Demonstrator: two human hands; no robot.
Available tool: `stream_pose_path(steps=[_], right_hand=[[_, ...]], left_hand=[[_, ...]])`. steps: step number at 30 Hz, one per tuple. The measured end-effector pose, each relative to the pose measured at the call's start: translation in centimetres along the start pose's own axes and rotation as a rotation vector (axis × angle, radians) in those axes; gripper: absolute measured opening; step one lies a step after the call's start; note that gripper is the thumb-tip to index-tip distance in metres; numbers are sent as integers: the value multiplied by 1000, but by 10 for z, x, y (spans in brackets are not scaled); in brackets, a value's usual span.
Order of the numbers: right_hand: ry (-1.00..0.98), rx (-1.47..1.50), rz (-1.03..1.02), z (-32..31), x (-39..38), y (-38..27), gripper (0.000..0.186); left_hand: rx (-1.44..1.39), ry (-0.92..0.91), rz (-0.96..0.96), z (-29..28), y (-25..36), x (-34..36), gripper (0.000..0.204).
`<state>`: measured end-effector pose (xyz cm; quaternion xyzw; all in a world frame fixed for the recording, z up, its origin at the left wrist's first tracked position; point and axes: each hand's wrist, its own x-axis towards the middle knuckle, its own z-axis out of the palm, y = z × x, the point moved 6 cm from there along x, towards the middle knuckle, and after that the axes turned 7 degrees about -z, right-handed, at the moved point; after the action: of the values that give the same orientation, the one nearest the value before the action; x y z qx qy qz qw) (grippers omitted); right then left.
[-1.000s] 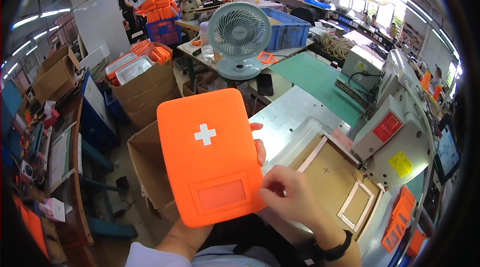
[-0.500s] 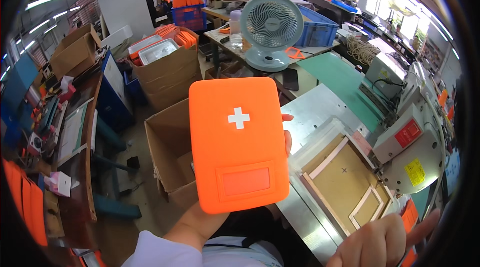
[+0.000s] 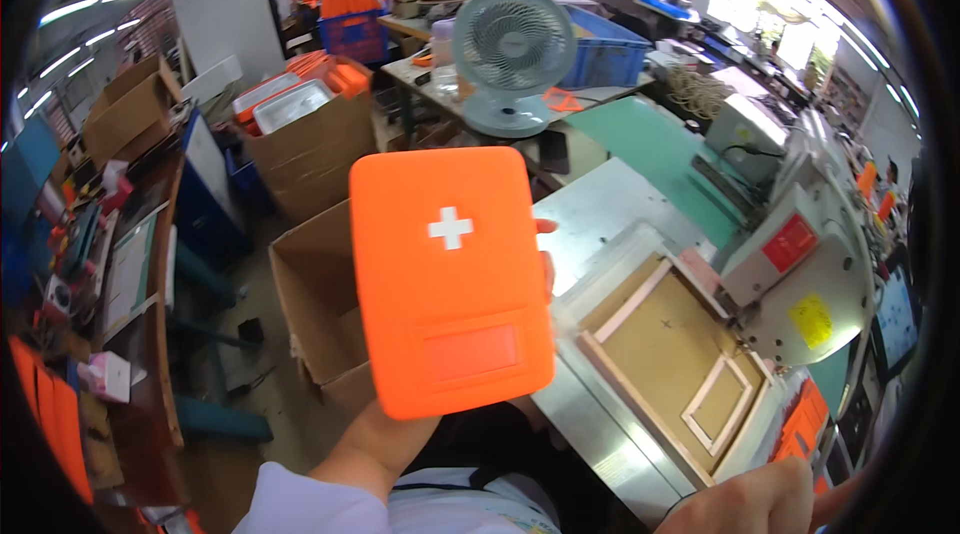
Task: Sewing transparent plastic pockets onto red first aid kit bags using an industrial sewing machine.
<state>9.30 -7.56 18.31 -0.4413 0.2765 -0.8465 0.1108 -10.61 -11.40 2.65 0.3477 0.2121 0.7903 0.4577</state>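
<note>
My left hand (image 3: 402, 430) holds up an orange first-aid case (image 3: 450, 284) in front of me. It has rounded corners, a white cross on its upper part and a framed rectangular panel near the bottom. The palm is behind the case, with fingertips showing past its right edge. At the lower right, my right hand (image 3: 745, 502) is curled, knuckles up, beside a metal work table; whatever its fingers may hold is hidden. Near that hand, a wooden-edged jig (image 3: 655, 334) with a smaller inner frame lies on the table, next to several orange pieces (image 3: 800, 421).
An open cardboard box (image 3: 315, 304) stands left of the case, and another box (image 3: 315, 154) behind it holds orange cases. A grey fan (image 3: 515, 49) stands ahead. On the right is a machine (image 3: 790, 274); a cluttered bench (image 3: 150, 334) runs along the left.
The view has shifted slightly, and the case sits a little further left and higher. My right hand has moved lower, toward the bottom edge, and its outstretched finger shows less.
</note>
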Motion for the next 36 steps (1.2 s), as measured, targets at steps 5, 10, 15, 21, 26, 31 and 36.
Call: stream_pose_path(steps=[5, 10, 15, 21, 26, 31, 36], right_hand=[[318, -860, -475, 14, -14, -60, 71], [1170, -2501, -626, 35, -76, -199, 13], [1159, -2779, 555, -10, -99, -271, 16], [1168, -2535, 794, -15, -129, -284, 17], [1382, -2334, 609, -1, -171, -302, 19], [1661, -1925, -613, 94, -199, -244, 16], [1224, -1659, -332, -7, -167, -118, 10]], left_hand=[[-22, 27, -16, -12, 4, 10, 71], [-38, 50, -21, -27, 7, 13, 70], [-58, 1, -72, -18, 0, 30, 69], [-118, -100, -111, -10, -12, 43, 68], [-65, -101, -129, -7, -10, 32, 67], [-87, -197, -174, 5, -31, 39, 66], [-23, -131, -158, -5, -24, 27, 66]])
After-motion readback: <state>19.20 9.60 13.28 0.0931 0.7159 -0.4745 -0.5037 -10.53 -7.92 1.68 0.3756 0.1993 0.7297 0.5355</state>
